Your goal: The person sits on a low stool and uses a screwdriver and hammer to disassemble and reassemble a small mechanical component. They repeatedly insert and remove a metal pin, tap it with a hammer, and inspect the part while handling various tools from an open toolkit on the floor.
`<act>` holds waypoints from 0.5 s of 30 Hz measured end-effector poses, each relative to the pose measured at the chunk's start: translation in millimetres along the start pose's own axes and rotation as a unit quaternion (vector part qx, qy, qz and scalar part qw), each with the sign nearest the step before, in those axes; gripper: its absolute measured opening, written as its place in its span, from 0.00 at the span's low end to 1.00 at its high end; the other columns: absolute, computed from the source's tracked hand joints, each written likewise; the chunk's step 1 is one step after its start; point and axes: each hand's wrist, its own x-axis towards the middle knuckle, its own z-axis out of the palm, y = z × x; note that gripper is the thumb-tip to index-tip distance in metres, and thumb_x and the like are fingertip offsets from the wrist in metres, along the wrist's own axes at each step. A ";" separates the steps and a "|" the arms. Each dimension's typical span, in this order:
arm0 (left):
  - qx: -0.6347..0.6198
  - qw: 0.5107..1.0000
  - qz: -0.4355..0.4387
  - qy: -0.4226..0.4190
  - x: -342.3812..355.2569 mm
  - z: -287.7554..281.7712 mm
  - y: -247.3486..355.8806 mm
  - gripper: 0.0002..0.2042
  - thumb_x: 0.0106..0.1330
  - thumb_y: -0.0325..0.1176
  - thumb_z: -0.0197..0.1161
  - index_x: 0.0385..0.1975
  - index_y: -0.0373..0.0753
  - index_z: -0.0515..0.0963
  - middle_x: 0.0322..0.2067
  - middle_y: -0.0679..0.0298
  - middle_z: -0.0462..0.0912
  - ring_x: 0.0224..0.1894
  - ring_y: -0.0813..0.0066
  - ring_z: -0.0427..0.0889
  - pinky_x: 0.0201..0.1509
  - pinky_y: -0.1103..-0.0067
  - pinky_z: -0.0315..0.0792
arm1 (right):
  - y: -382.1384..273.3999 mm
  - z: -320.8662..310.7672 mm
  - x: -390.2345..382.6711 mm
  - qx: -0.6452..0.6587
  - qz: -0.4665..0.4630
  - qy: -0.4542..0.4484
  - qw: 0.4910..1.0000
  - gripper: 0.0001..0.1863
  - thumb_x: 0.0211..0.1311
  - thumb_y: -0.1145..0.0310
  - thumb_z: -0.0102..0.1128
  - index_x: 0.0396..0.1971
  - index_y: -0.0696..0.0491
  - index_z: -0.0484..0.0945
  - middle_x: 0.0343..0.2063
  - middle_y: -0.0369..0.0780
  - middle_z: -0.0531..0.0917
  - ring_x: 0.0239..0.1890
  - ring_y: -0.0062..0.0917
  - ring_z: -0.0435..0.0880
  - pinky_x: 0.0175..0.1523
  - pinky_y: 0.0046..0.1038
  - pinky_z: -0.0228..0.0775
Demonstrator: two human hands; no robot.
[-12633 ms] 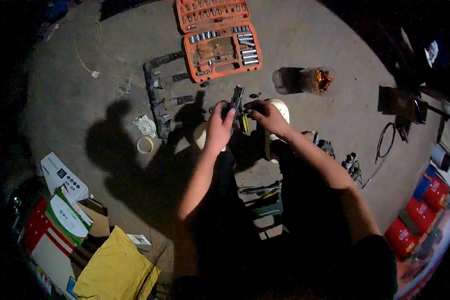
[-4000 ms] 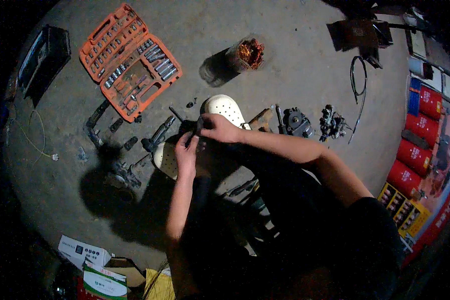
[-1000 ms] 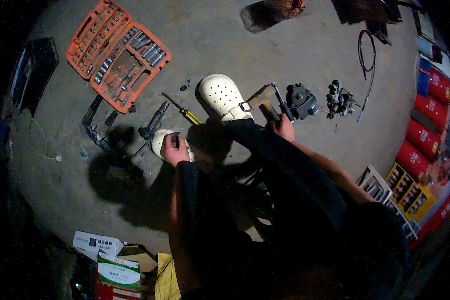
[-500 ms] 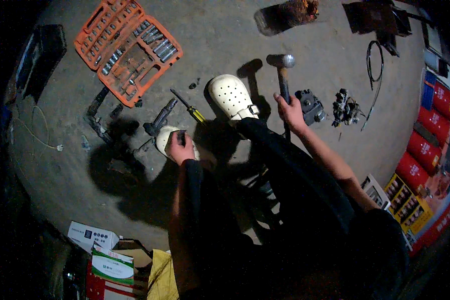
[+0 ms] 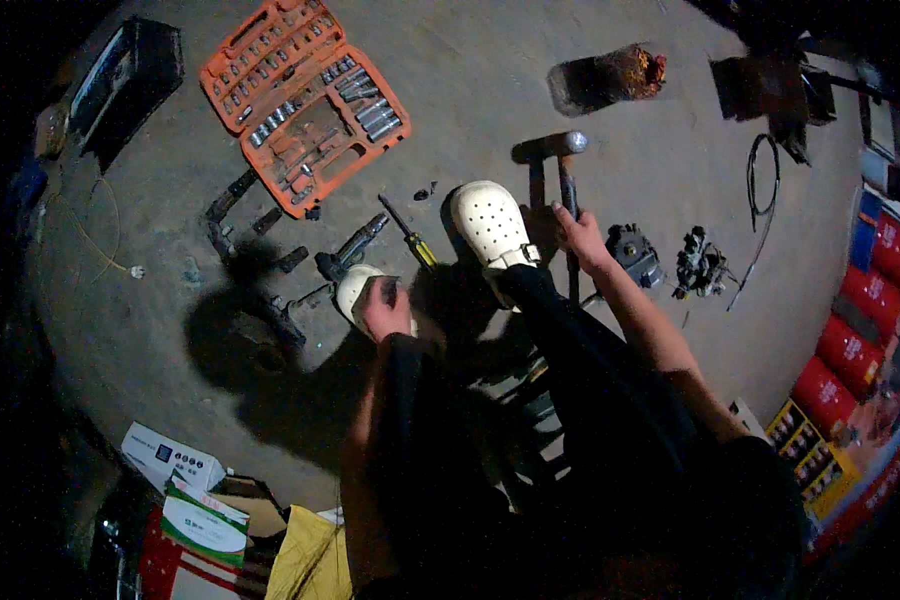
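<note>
My right hand is closed round the handle of a hammer, its metal head pointing away from me, to the right of the right white clog. Over the left white clog, my left hand pinches a small dark piece whose kind I cannot make out. Just beyond that clog lies a dark metal tool or part. Between the two clogs, a screwdriver with a yellow and black handle rests on the floor.
An orange socket set case lies open at the far left. Dark mechanical parts sit right of the hammer, near a looped black cable. Red drums line the right side. Cardboard boxes stand at the lower left.
The view has shifted, so the floor things appear further right and lower. The hammer has come nearer its shadow and the right clog. My left hand keeps its pinch over the left clog.
</note>
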 end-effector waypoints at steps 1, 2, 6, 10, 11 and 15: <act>-0.003 0.999 0.033 0.019 0.9 2.0 -0.1 0.10 0.55 0.29 0.62 0.35 0.34 0.74 0.27 0.61 0.80 0.28 0.75 0.79 0.34 0.79 0.72 | -1.9 -1.3 -3.0 -0.004 -0.006 -0.009 1.000 0.18 0.59 0.55 0.56 0.19 0.51 0.67 0.13 0.30 0.67 0.14 0.14 0.64 0.18 0.22 0.52; -0.002 1.000 0.015 0.006 1.4 1.0 -0.7 0.10 0.55 0.29 0.62 0.36 0.34 0.74 0.27 0.61 0.80 0.28 0.75 0.79 0.35 0.78 0.72 | -4.8 -1.9 -5.5 -0.009 -0.012 -0.019 1.000 0.18 0.59 0.55 0.56 0.18 0.51 0.67 0.12 0.30 0.67 0.14 0.14 0.64 0.18 0.22 0.52; 0.012 0.999 0.027 0.022 -1.4 3.9 -12.5 0.11 0.55 0.29 0.61 0.36 0.34 0.74 0.29 0.60 0.80 0.31 0.73 0.80 0.37 0.78 0.72 | -11.2 0.4 -8.3 -0.010 -0.003 -0.005 1.000 0.18 0.59 0.55 0.56 0.17 0.51 0.68 0.13 0.30 0.68 0.14 0.15 0.65 0.18 0.22 0.53; 0.065 0.996 0.056 0.031 0.8 2.5 -3.4 0.11 0.56 0.30 0.61 0.37 0.33 0.74 0.30 0.59 0.80 0.32 0.73 0.80 0.38 0.77 0.72 | -3.6 0.8 -6.2 -0.059 -0.008 0.029 0.998 0.17 0.58 0.56 0.57 0.20 0.54 0.71 0.13 0.30 0.69 0.15 0.14 0.64 0.19 0.22 0.54; 0.034 0.999 0.030 0.022 -0.9 1.4 0.6 0.12 0.55 0.30 0.62 0.38 0.33 0.74 0.30 0.59 0.80 0.32 0.73 0.80 0.38 0.77 0.72 | -3.6 2.6 -6.5 -0.065 -0.011 0.029 0.997 0.17 0.58 0.56 0.58 0.21 0.55 0.72 0.14 0.30 0.69 0.15 0.14 0.64 0.20 0.22 0.54; -0.014 1.000 -0.014 0.013 -1.4 4.6 -6.7 0.13 0.56 0.31 0.62 0.40 0.34 0.74 0.31 0.59 0.81 0.33 0.72 0.80 0.39 0.77 0.72 | 2.5 3.6 -5.4 -0.178 -0.048 0.063 0.981 0.16 0.57 0.58 0.59 0.23 0.57 0.74 0.15 0.31 0.71 0.17 0.14 0.66 0.21 0.22 0.55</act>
